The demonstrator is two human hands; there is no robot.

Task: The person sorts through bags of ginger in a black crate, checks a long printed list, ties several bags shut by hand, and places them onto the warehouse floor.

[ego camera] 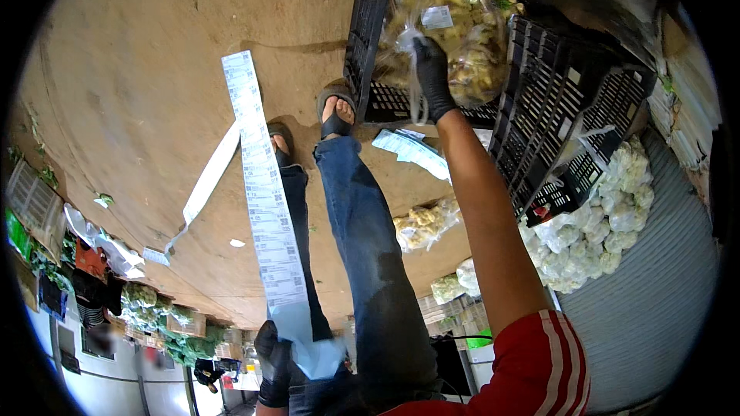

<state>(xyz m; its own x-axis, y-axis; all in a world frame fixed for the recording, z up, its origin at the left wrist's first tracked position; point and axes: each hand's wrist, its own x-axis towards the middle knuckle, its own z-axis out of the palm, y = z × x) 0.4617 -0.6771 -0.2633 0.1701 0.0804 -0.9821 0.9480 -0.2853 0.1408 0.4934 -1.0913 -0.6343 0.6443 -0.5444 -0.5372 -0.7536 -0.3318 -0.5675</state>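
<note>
My left hand point(274, 358), in a black glove, is low in the view, closed on a long strip of printed labels point(269, 202) with blue backing. The strip runs up past my legs, and a pale tail of it hangs to the left. My right hand point(430, 75), also in a black glove, grips the gathered neck of a clear plastic bag point(462, 69) of what looks like ginger. This bag bears a white label point(437, 17) and lies in a black plastic crate point(370, 29). Thin pale strands hang beside that hand.
A second black crate point(543, 115) stands tilted at right, next to bagged pale vegetables point(595, 231). More label sheets point(410, 150) and a bag of ginger-like roots point(425, 224) lie on the brown floor. My sandalled feet are beside the crate. Produce and boxes line the lower left.
</note>
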